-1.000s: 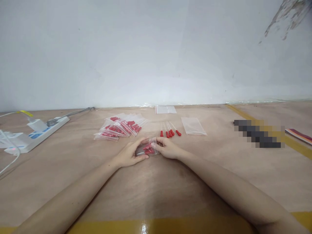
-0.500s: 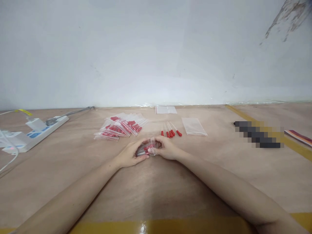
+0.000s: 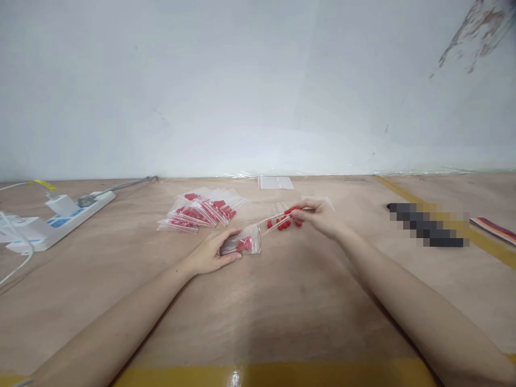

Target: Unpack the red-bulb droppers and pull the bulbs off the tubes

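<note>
My left hand (image 3: 213, 252) curls around a clear zip bag (image 3: 255, 240), its fingers along the far side and the thumb on the near side. Red dropper bulbs (image 3: 243, 244) show through the plastic. In my right hand (image 3: 316, 213), thumb and fingers pinch what look like two droppers (image 3: 278, 219) by their red bulbs. Their thin clear tubes point left, tips close to the bag's mouth; whether they touch it I cannot tell. Just beneath and beyond them, several loose red-bulbed droppers (image 3: 283, 223) lie on the tabletop.
Behind my left hand is an overlapping pile of filled zip bags (image 3: 201, 209). My right hand partly hides flat bags (image 3: 328, 203); more bags (image 3: 276, 183) lie near the wall. A power strip (image 3: 80, 220) with cables stands left; a blurred dark object (image 3: 427, 224) lies right.
My right hand has left the bag's mouth and moved right, and droppers now show in its pinch. The left hand has kept hold of the bag in nearly the same place.
</note>
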Action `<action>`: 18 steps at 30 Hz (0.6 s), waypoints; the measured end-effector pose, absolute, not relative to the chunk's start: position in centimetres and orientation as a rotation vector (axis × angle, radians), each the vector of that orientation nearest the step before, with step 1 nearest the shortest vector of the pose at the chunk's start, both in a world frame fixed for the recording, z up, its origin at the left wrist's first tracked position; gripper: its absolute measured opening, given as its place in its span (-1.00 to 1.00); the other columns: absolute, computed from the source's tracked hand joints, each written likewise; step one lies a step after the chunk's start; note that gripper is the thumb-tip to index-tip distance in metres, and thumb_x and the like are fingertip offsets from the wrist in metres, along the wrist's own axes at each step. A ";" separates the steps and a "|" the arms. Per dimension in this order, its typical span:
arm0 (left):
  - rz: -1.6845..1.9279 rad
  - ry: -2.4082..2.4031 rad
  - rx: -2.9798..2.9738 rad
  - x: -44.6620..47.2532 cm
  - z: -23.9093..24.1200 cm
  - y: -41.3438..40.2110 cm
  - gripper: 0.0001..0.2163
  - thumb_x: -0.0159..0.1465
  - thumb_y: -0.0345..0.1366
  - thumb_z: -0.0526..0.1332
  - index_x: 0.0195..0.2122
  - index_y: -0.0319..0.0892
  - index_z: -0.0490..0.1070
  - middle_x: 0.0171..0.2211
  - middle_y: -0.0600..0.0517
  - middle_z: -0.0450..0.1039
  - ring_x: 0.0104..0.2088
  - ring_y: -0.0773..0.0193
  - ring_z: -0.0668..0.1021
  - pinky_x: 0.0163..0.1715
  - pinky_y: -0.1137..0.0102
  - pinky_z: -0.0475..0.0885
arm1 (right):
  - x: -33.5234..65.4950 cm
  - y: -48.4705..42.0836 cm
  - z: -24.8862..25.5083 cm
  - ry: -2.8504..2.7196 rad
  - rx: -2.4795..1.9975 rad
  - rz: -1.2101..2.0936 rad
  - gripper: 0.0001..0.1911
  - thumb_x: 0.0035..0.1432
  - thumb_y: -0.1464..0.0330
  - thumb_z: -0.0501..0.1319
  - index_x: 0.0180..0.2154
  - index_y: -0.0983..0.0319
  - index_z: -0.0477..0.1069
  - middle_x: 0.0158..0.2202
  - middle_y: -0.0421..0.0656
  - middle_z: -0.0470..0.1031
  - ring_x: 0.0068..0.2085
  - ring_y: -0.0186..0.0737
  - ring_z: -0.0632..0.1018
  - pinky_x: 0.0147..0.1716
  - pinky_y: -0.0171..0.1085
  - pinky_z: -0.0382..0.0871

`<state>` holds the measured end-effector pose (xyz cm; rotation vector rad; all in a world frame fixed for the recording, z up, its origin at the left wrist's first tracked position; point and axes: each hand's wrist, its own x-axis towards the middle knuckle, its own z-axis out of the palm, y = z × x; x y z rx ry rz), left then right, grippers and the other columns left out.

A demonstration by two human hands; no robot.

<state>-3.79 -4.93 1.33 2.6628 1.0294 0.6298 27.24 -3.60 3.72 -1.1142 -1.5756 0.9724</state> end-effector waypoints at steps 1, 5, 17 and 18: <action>0.630 1.038 2.661 -4.0 1.3 -4.9 -0.49 0.15 -0.09 0.17 0.09 -0.19 0.16 -0.01 -0.11 0.35 -0.07 0.13 0.44 -0.10 0.28 0.36 | 28.5 -3.2 3.9 -1.493 -1.158 0.858 -0.70 -0.11 0.15 0.28 -0.36 0.21 0.50 -0.41 -0.15 0.51 -0.43 -0.30 0.47 -0.40 -0.27 0.38; 0.633 1.068 2.652 -4.4 1.4 -4.7 -0.50 0.14 -0.08 0.17 0.07 -0.19 0.19 -0.07 -0.10 0.39 -0.14 0.14 0.47 -0.18 0.31 0.39 | 31.3 -2.0 2.5 -1.353 -1.326 0.261 -0.60 -0.08 0.13 0.24 -0.24 0.27 0.47 -0.28 -0.07 0.44 -0.39 -0.29 0.47 -0.35 -0.21 0.40; 0.594 1.115 2.622 -4.3 1.5 -4.9 -0.52 0.15 -0.05 0.15 0.04 -0.17 0.21 -0.16 -0.03 0.41 -0.35 0.28 0.46 -0.31 0.39 0.36 | 29.3 -3.0 1.2 -1.821 -1.607 0.097 -0.91 -0.10 0.41 0.21 -0.51 0.27 0.49 -0.49 -0.17 0.28 -0.44 -0.32 0.34 -0.38 -0.31 0.23; 0.598 1.110 2.624 -4.3 1.5 -4.9 -0.53 0.15 -0.05 0.15 0.03 -0.17 0.21 -0.17 -0.03 0.41 -0.35 0.29 0.46 -0.30 0.39 0.35 | 29.3 -3.0 1.4 -1.840 -1.635 0.097 -0.90 -0.09 0.41 0.21 -0.51 0.28 0.49 -0.51 -0.17 0.28 -0.44 -0.31 0.34 -0.37 -0.31 0.22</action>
